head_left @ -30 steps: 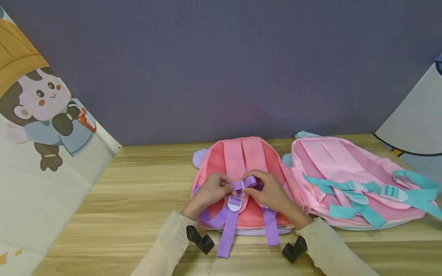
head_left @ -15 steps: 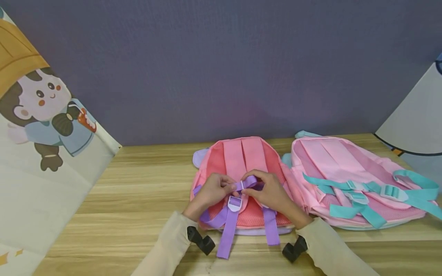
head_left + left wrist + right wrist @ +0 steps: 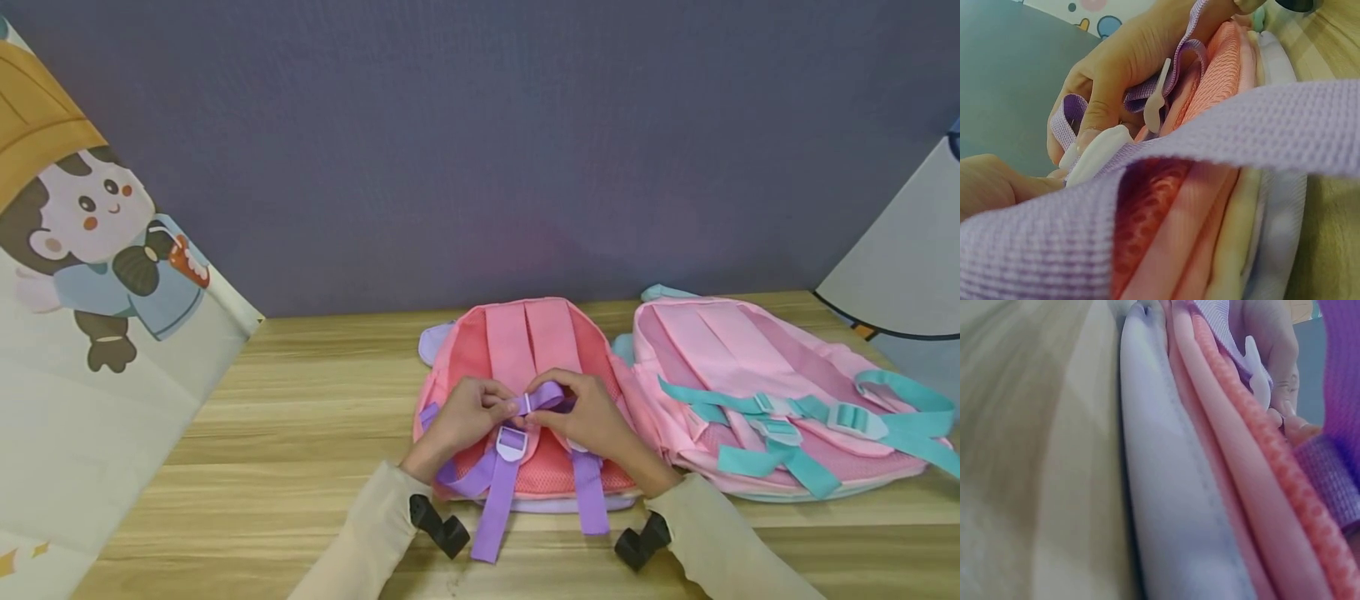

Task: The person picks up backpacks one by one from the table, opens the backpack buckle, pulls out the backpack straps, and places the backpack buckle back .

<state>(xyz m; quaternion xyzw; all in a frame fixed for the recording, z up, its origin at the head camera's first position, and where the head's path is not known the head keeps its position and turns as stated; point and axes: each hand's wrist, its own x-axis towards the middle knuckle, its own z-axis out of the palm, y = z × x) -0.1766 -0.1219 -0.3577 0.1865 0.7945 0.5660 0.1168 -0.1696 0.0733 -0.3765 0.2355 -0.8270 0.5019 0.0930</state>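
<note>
A coral-pink backpack (image 3: 551, 479) lies with its shoulder straps facing up. Over its middle, a purple webbing strap (image 3: 549, 395) passes through a small white buckle (image 3: 527, 403) and forms a loop. My left hand (image 3: 467, 414) pinches this strap at the left of the buckle. From the other side, my right hand (image 3: 590, 414) pinches the looped strap, its thumb against the white buckle (image 3: 1099, 150) in the left wrist view. Just below the hands, another white buckle (image 3: 511, 444) carries a purple strap end (image 3: 495, 508). The right wrist view shows mainly the backpack's side (image 3: 1172, 462).
A light pink backpack (image 3: 750, 342) with teal straps (image 3: 776, 467) lies at the right, touching the coral one. Both rest on a wood-grain table (image 3: 300, 417). A dark wall panel (image 3: 480, 167) stands behind, and a cartoon-printed panel (image 3: 172, 383) borders the left.
Both hands keep their grip on the purple strap and stay nearly in place. The strap and buckle have shifted very slightly to the right.
</note>
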